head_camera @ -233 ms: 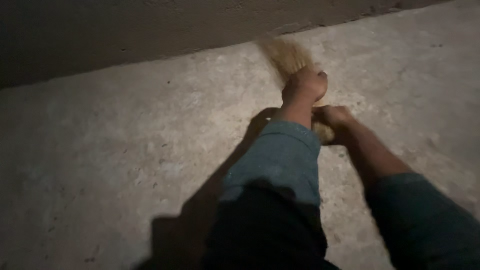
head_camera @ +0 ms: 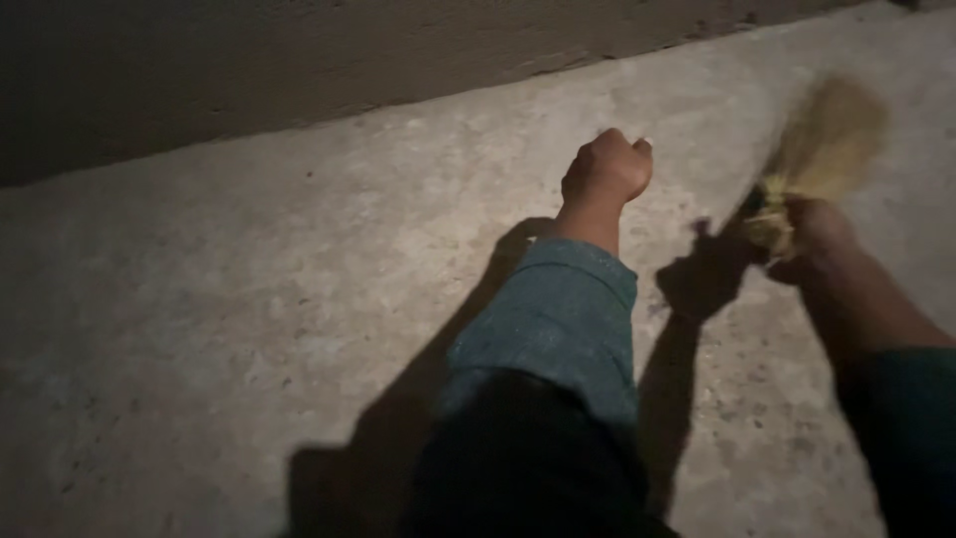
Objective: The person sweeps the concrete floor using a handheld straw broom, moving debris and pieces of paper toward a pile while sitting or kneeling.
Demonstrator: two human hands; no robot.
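We see our right hand (head_camera: pixel 812 234) closed around the bound neck of a small straw hand broom (head_camera: pixel 822 149), which sits at about three o'clock in the view, near the right edge. Its long axis runs on a diagonal: the bristle end fans out and points toward one o'clock, away from us, while the gripped end points back toward seven o'clock along our forearm. The bristles are blurred, so we cannot tell whether they touch the concrete floor (head_camera: pixel 249 299). Our left hand (head_camera: pixel 605 169) is curled into a fist above the floor near the centre, holding nothing we can see, its teal sleeve (head_camera: pixel 558 319) below it at six o'clock. A dark wall (head_camera: pixel 299 50) runs across twelve o'clock.
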